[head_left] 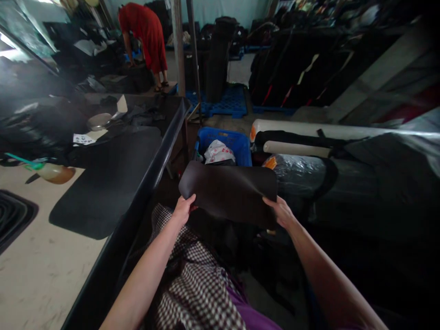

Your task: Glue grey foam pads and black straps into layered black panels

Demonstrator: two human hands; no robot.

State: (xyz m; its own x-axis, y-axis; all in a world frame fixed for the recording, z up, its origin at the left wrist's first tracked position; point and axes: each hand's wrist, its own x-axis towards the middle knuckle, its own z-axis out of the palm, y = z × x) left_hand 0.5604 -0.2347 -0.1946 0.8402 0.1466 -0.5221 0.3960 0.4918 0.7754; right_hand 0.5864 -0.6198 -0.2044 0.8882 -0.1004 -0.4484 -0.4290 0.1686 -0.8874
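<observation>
Dark sheet point(227, 190) spans between left hand point(184, 209) and right hand point(282, 213), each pinching one end, beyond the worktop's point(51, 279) right edge.

A blue basket point(244, 149) with a white bag point(218, 152) in it is beside a long white roll point(309, 128). On the table point(68, 275), a bottle point(57, 173) with a green top is near a small white paper point(82, 139) with writing on it. Far back, a person point(142, 30) in red clothes bends over near a blue pallet point(235, 103)
</observation>
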